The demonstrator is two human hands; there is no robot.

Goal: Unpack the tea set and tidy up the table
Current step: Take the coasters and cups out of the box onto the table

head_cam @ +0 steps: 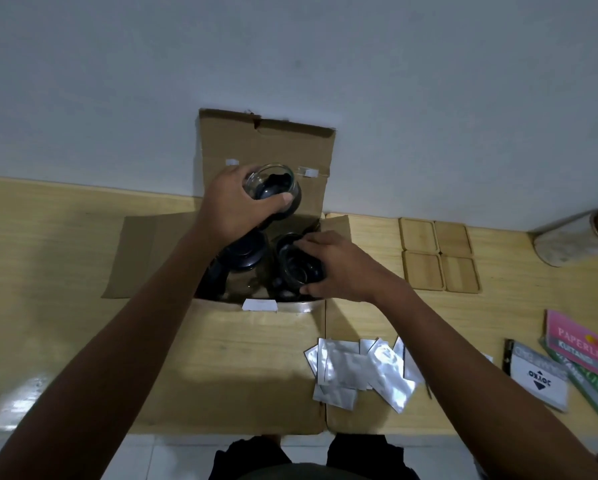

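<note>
The left hand [237, 206] grips a glass cup [273, 188] lifted above the open cardboard box [256, 358], thumb across its side. Just right of and below that grip, the right hand [339, 268] closes its fingers around a second glass cup [299, 268] inside the box, with four wooden coasters [439, 256] farther right.

Light wooden table [48, 271] against a wall

On it lie an open cardboard box [256, 358], four wooden coasters [439, 256], scattered silver sachets [360, 368], notebooks [581, 344], and a jar [567, 240] on its side.
</note>
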